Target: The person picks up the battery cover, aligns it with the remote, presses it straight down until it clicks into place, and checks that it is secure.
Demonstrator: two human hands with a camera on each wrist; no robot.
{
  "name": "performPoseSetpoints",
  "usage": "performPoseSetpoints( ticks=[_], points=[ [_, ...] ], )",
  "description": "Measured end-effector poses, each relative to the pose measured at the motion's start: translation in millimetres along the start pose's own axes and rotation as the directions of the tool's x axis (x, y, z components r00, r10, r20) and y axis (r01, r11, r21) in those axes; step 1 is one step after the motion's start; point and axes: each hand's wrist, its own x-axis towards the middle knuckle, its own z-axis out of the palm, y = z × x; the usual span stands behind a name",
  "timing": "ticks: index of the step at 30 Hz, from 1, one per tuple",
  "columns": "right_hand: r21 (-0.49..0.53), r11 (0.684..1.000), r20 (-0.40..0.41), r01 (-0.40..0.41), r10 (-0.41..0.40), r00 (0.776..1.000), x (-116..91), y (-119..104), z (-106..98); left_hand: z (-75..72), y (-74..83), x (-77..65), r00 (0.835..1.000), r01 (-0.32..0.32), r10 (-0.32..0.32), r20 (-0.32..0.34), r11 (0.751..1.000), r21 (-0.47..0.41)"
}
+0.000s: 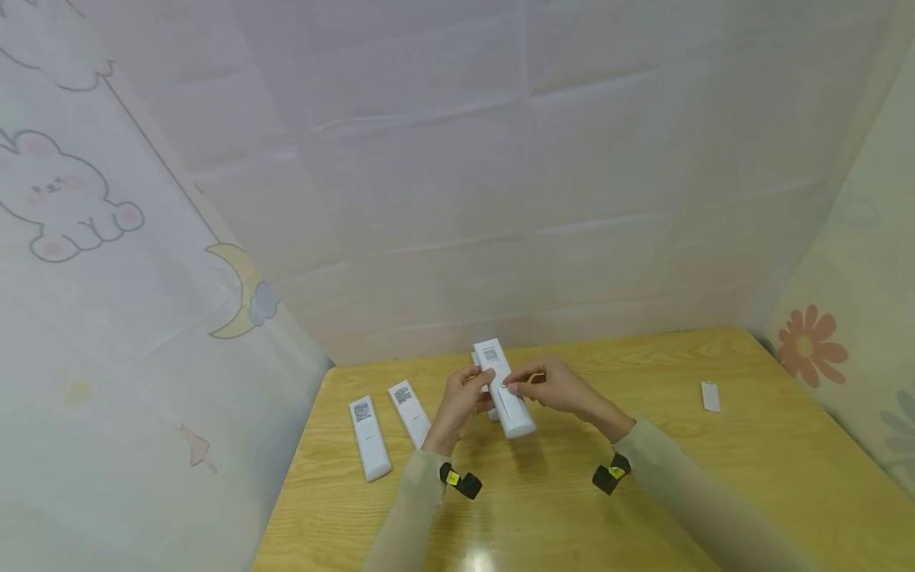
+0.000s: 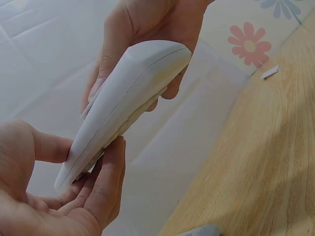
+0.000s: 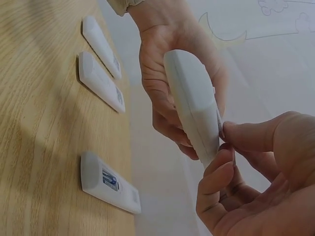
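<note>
A white remote control is held above the table, its back with a printed code turned up. My left hand grips it from the left, thumb on one side and fingers under the button side, as the left wrist view shows. At the remote's back my right hand pinches the battery cover, which stands slightly raised from the body. Below lies another remote with its battery compartment uncovered and batteries inside; in the head view the held remote mostly hides it.
Two more white remotes, one at the far left and one beside my left wrist, lie back up on the wooden table. A loose battery cover lies on the right side. Printed cloth walls stand behind and at both sides.
</note>
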Motion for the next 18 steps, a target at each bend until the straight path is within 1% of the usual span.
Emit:
performPoseSetpoints(
  ticks=[5, 10, 18],
  points=[
    [0.004, 1.0, -0.007, 0.008, -0.008, 1.0, -0.7, 2.2, 1.6, -0.5, -1.2, 1.2, 1.0, 0.007, -0.007, -0.005, 1.0, -0.012],
    [0.02, 1.0, -0.018, -0.005, 0.005, 1.0, -1.4, 3.0, 3.0, -1.4, -1.2, 1.8, 1.0, 0.005, -0.005, -0.009, 1.0, -0.027],
    [0.047, 0.999, -0.018, 0.019, -0.019, 1.0, -3.1, 6.4, 4.1, -2.8, -1.7, 2.0, 1.0, -0.005, 0.005, -0.006, 1.0, -0.03]
  ],
)
